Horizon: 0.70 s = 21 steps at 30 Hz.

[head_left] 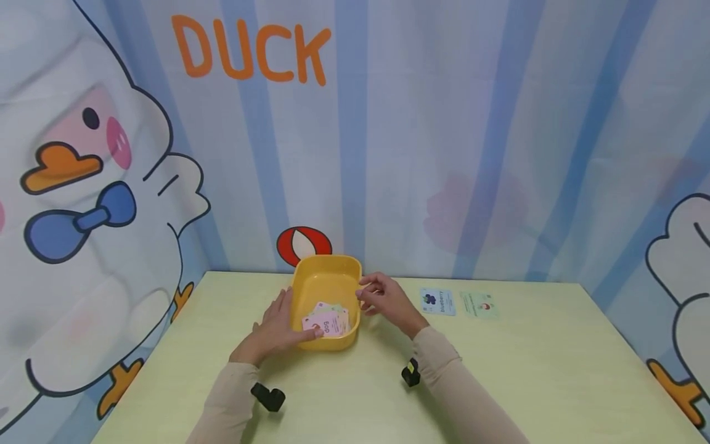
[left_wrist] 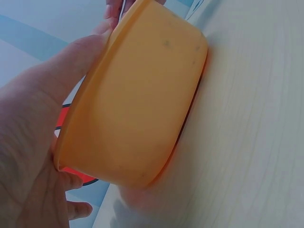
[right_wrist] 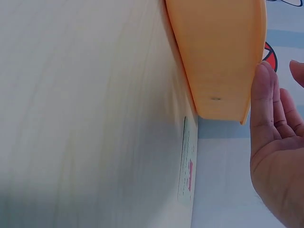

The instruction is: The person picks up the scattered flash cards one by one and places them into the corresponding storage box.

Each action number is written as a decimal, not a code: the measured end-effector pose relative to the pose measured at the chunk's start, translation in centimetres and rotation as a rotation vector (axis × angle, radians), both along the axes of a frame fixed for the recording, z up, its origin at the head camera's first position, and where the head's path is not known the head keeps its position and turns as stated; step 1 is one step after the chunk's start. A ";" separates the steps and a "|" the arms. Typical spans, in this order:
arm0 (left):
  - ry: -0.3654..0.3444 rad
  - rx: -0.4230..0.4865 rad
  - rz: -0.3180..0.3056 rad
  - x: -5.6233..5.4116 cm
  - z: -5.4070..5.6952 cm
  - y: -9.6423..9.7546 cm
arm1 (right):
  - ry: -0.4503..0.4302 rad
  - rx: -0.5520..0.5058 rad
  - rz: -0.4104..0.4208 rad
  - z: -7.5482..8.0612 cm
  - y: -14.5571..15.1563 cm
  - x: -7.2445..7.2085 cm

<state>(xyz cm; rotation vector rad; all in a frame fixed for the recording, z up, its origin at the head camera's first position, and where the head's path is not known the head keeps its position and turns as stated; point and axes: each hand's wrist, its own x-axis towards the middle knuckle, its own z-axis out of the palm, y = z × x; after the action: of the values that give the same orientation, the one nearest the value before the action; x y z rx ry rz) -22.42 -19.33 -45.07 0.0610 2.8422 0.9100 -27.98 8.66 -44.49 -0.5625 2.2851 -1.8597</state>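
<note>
A yellow plastic bin point(head_left: 327, 280) stands near the table's back edge, with several cards inside; the top pink card point(head_left: 323, 323) reads "dog". My left hand point(head_left: 277, 330) grips the bin's near left corner, fingers along the left side and thumb over the near rim. In the left wrist view the bin's orange-looking outer wall point(left_wrist: 137, 99) fills the middle. At the bin's right rim is my right hand point(head_left: 388, 302); in the right wrist view its extended fingers point(right_wrist: 262, 90) reach the rim, the thumb apart. No card is visible in the right hand there.
Right of the bin lie a blue "blueberry" card point(head_left: 438, 301) and a green card point(head_left: 479, 306) on the pale yellow table point(head_left: 532, 370). A duck-printed curtain point(head_left: 405, 123) hangs behind. Small black devices point(head_left: 269, 398) sit at both wrists.
</note>
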 end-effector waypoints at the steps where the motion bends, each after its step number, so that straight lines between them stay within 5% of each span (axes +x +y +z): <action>1: 0.001 0.001 -0.001 0.0 0.0 0.0 | -0.004 0.003 -0.005 0.0 0.2 0.0; 21: -0.010 0.016 0.001 0.2 0.3 0.1 | -0.130 0.078 0.062 0.0 3.5 0.2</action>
<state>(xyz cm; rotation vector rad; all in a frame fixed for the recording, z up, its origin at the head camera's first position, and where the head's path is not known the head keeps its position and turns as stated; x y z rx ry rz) -22.26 -19.21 -44.77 0.0567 2.8266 0.9306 -27.75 12.21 -44.45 -0.4805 2.2196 -1.7185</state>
